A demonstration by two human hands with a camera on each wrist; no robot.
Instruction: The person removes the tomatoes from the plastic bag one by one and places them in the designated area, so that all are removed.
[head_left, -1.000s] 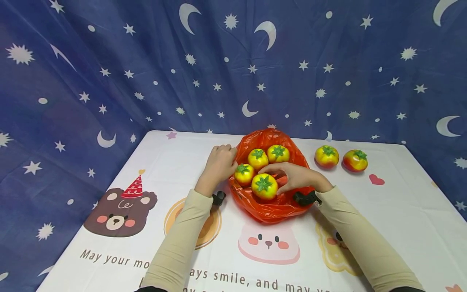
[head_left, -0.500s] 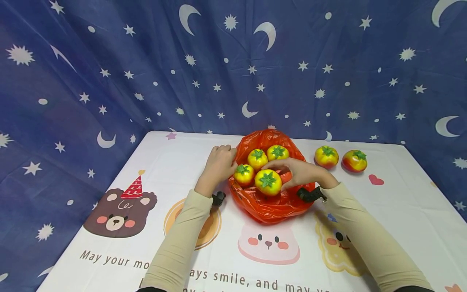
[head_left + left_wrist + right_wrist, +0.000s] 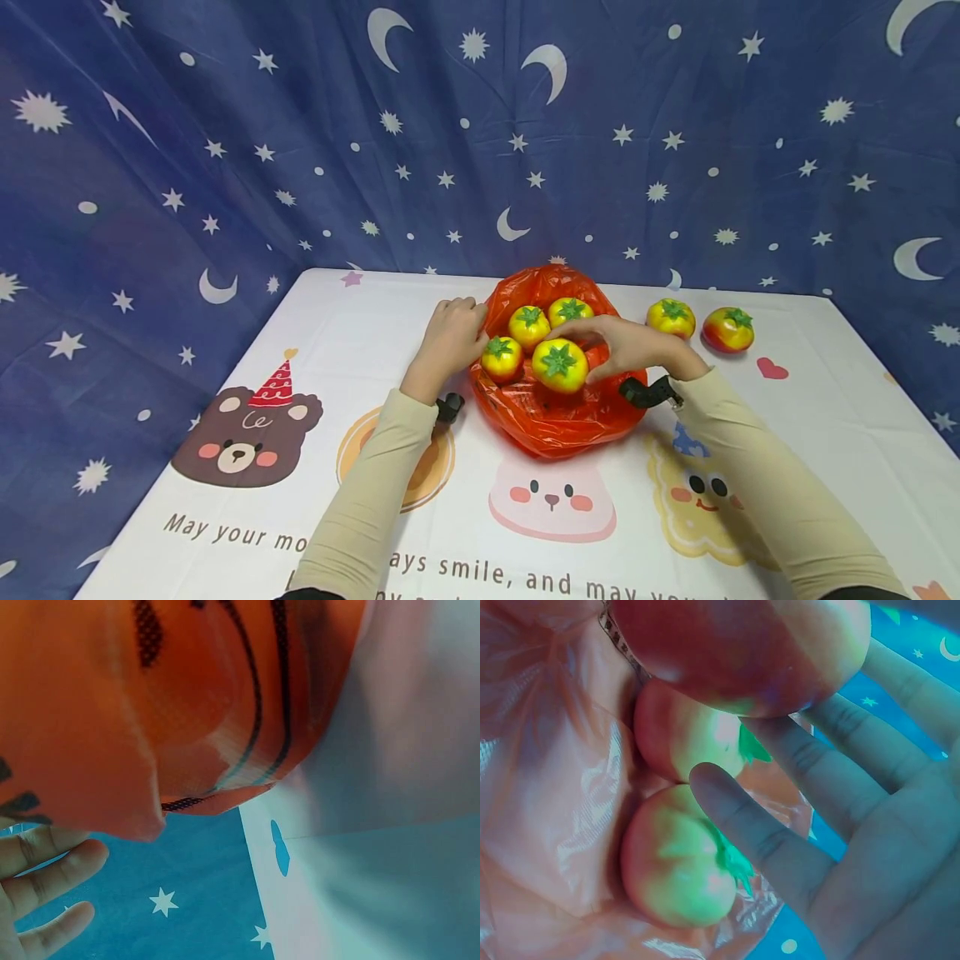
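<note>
One round, glossy yellow-red fruit (image 3: 560,367) shifted rightward over red plastic bag (image 3: 543,437) | pinched by half-curled right hand (image 3: 628,346), apparently lifted free | bag's left rim gripped by left hand (image 3: 452,331)

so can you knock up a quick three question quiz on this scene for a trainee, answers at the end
1. Count: how many fruits lie outside the red bag, on the white cloth?
2. True or false: the left hand is holding a fruit.
3. Multiple choice: where does the right hand have the held fruit?
a) beside the printed bear
b) at the bag's mouth
c) on the printed heart

Key:
1. Two.
2. False; it is at the bag's rim.
3. b
</note>
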